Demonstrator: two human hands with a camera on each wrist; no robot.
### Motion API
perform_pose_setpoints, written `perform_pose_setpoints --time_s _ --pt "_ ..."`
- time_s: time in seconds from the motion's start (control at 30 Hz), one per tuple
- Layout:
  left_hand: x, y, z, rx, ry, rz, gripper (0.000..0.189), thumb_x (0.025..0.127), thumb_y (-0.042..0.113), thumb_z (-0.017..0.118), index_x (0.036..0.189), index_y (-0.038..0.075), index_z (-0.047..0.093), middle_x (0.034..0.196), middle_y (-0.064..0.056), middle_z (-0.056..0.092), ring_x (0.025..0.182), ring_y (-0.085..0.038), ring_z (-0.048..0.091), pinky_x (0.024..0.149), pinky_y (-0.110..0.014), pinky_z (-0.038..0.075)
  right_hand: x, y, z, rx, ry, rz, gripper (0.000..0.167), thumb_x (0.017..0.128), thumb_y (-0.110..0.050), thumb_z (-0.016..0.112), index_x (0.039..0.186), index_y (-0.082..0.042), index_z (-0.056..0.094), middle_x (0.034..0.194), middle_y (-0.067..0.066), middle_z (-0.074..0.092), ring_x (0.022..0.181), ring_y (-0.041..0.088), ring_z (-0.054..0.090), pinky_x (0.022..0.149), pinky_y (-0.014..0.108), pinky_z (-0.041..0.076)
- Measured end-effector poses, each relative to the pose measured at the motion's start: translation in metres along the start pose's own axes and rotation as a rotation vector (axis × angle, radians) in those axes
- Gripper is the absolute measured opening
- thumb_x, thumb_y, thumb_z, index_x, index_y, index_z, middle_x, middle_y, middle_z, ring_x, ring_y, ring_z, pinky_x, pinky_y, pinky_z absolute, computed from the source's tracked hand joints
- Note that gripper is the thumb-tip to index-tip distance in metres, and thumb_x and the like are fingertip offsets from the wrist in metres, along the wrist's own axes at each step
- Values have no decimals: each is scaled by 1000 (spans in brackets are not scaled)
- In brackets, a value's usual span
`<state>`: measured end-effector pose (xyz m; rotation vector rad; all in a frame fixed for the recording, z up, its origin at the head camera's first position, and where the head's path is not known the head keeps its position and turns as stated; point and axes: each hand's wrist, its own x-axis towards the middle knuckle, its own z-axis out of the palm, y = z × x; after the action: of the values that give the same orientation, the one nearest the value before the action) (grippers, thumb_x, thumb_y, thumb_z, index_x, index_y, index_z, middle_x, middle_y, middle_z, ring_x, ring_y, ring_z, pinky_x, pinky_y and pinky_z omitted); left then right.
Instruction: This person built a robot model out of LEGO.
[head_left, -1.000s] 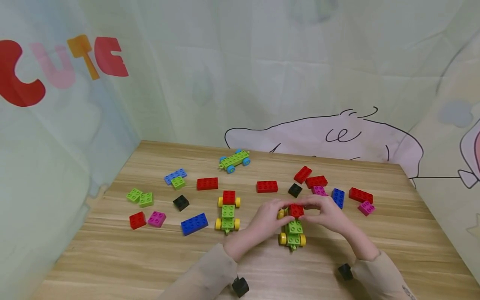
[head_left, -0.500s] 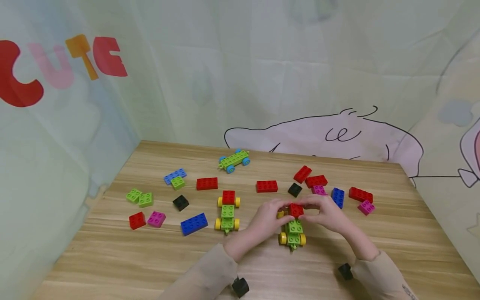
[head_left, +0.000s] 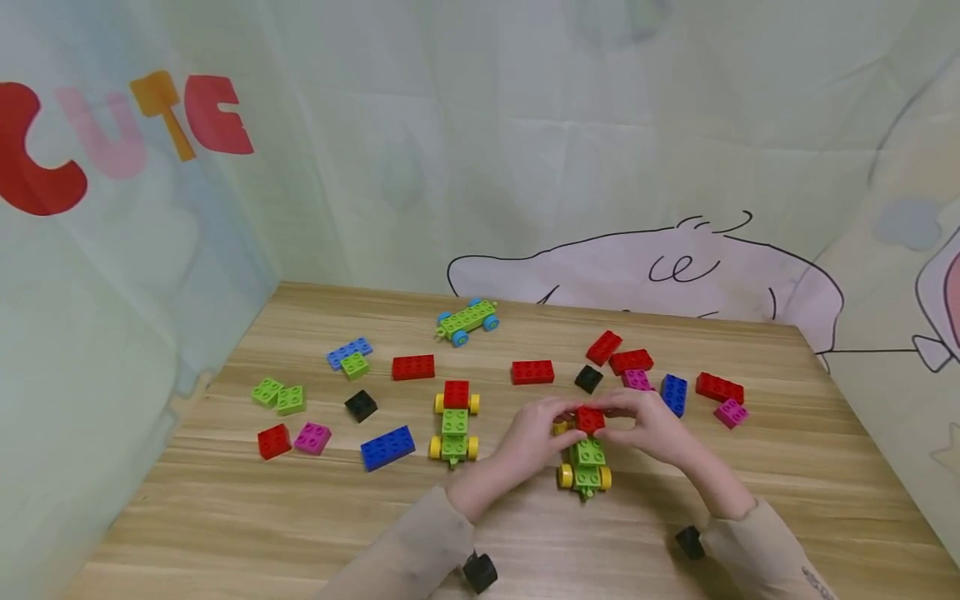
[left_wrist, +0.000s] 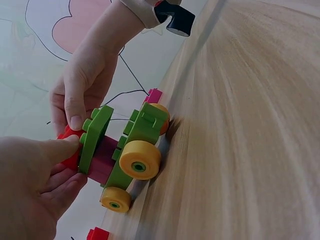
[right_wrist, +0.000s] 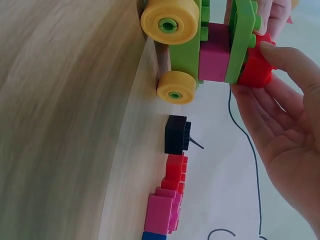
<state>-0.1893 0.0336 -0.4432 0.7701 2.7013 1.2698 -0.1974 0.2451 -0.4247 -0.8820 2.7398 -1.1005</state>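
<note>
Both my left hand and my right hand pinch a red brick from its two sides, thumbs toward me. It sits at the far end of a long green brick. Under that, a magenta brick joins it to a green wheeled base with yellow wheels. The wheels stand on the table. To the left, a matching car carries green and red bricks on yellow wheels.
A green base with blue wheels stands near the back edge of the wooden table. Loose bricks lie on both sides, among them a blue brick, a black brick and a red brick.
The hands keep their hold on the red brick, with hardly any movement. The head view has shifted very slightly.
</note>
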Motion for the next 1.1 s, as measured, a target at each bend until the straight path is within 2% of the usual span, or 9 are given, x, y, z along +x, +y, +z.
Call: perform_pose_setpoints --time_s 0.33,0.57,0.87,1.1 --pt "2 -1 -3 6 -23 -22 44 90 28 70 129 8 64 130 -9 65 117 -23 62 97 -33 52 2 1 -2 19 -17 26 32 85 -11 75 116 -1 70 114 13 71 103 29 67 88 40 57" --pt "3 0 -5 -2 -51 -38 44 91 25 69 130 6 62 133 -10 63 122 -25 59 102 -37 49 3 4 -1 40 -31 40 33 86 -12 74 117 -1 69 115 12 70 105 29 66 90 41 56" --pt "3 0 -5 -9 -47 -35 42 91 24 69 129 6 63 132 -9 63 121 -24 60 101 -36 50 3 3 -1 48 -37 27 33 87 -12 74 117 0 69 115 13 70 106 30 66 91 42 55" --pt "2 -1 -3 25 -54 -25 43 92 25 68 130 7 63 132 -8 63 123 -24 59 103 -35 49 0 2 0 43 -35 43 33 86 -12 74 117 0 69 116 14 70 106 31 66 91 41 56"
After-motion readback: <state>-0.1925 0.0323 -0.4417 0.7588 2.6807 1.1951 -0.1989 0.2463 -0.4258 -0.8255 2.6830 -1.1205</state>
